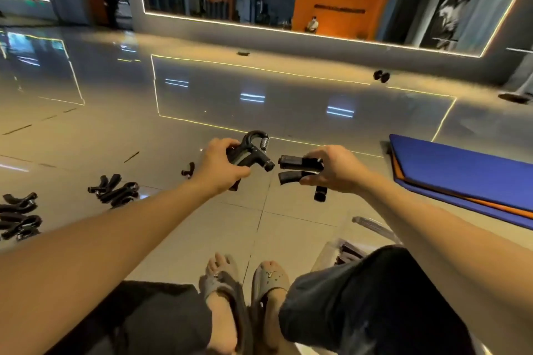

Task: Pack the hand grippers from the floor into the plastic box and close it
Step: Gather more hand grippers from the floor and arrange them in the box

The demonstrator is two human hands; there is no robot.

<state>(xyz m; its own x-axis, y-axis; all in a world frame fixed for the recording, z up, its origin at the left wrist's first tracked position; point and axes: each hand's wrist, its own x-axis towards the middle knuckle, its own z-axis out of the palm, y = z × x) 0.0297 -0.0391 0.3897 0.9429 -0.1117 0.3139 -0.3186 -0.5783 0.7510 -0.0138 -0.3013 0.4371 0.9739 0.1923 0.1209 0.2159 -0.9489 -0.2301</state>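
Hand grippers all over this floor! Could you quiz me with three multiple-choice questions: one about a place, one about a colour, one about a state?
1. Where do the loose hand grippers lie?
A) on the floor to the person's left
B) on a shelf
C) in the person's lap

2. What colour is the top of the mat?
A) green
B) blue
C) white

3. What is the left hand doing?
A) lying flat on the ground
B) hanging empty
C) holding a spring gripper

Answers:
1 A: black piles sit on the tiles at the left.
2 B: its upper face is blue, with an orange layer under it.
3 C: its fingers curl round one handle.
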